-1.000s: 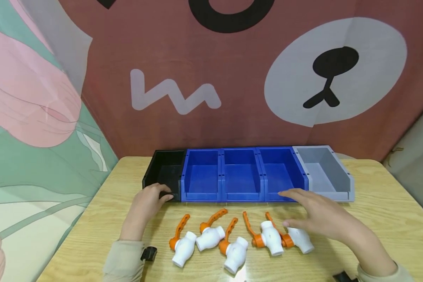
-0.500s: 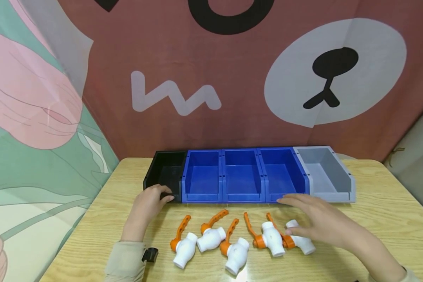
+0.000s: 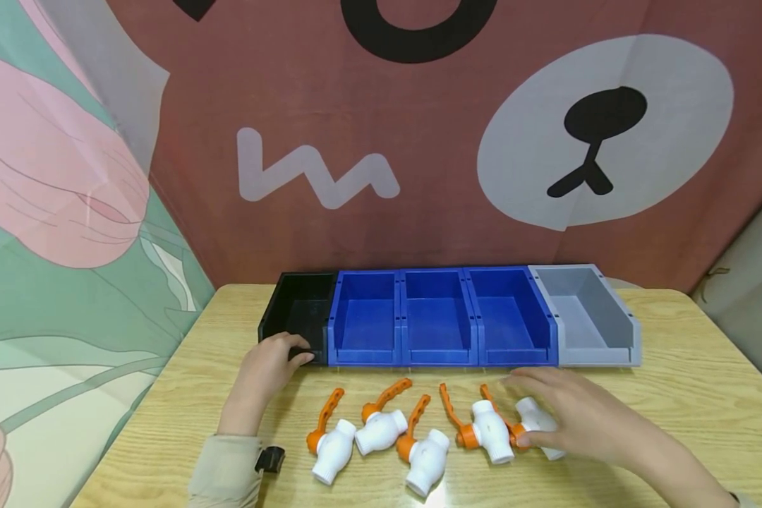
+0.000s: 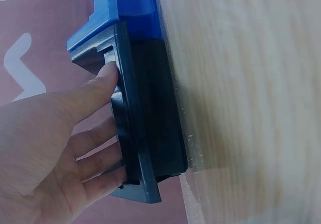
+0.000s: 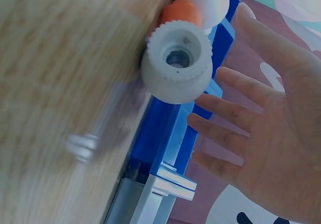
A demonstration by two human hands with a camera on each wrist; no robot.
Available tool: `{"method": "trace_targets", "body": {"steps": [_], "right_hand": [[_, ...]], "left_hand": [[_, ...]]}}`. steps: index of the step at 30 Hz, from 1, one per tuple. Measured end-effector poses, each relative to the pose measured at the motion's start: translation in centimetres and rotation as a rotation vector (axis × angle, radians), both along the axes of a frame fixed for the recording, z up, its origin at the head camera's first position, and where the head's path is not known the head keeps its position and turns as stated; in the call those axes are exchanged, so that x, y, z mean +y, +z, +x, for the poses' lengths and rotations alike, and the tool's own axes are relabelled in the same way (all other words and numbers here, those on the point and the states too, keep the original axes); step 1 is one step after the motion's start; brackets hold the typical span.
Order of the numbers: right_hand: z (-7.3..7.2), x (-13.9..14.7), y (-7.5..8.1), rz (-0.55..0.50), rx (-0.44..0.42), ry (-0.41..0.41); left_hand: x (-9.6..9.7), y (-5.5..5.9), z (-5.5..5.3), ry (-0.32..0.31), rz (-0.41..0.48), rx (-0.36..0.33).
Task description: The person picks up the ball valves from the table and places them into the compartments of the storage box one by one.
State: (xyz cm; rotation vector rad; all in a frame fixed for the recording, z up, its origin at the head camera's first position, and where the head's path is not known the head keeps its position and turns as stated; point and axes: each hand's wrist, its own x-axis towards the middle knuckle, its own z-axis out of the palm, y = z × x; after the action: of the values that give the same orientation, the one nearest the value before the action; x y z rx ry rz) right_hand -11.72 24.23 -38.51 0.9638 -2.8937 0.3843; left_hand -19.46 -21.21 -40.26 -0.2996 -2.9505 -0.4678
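Several white plastic ball valves with orange lever handles lie on the table. My right hand (image 3: 581, 413) hovers over the rightmost ball valve (image 3: 533, 416), its fingers spread and the thumb beside the valve's orange part. In the right wrist view that valve's ribbed round end (image 5: 176, 58) faces the camera, with the fingers apart from it. My left hand (image 3: 269, 370) rests at the front rim of the black bin (image 3: 301, 303). Seen from the left wrist, its thumb and fingertips touch the rim (image 4: 131, 98). Other ball valves (image 3: 493, 430), (image 3: 427, 462) lie to the left of the right hand.
Three blue bins (image 3: 434, 310) stand side by side between the black bin and a grey bin (image 3: 584, 310) at the back of the wooden table (image 3: 165, 437). A printed cloth (image 3: 432, 176) hangs behind them. Two more valves (image 3: 381, 430) lie front left.
My right hand has moved down and slightly toward me, closer over the rightmost ball valve. The left hand stays at the black bin's rim.
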Motion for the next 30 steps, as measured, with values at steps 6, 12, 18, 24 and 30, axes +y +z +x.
{"method": "trace_targets", "body": {"steps": [6, 12, 18, 24, 30], "right_hand": [[0.3, 0.2, -0.8, 0.01, 0.02, 0.008], [0.6, 0.4, -1.4, 0.015, 0.034, 0.014], [1.0, 0.6, -2.0, 0.041, 0.031, 0.028], [1.4, 1.0, -2.5, 0.049, 0.037, 0.035], [1.6, 1.3, -2.8, 0.063, 0.008, 0.034]], "left_hand": [[0.0, 0.0, 0.0, 0.0, -0.002, -0.011], [0.0, 0.1, 0.1, -0.004, 0.003, -0.01], [-0.1, 0.3, 0.3, -0.003, -0.003, -0.004], [0.0, 0.3, 0.3, -0.012, -0.008, 0.006], [0.2, 0.2, 0.2, -0.006, -0.012, 0.007]]}}
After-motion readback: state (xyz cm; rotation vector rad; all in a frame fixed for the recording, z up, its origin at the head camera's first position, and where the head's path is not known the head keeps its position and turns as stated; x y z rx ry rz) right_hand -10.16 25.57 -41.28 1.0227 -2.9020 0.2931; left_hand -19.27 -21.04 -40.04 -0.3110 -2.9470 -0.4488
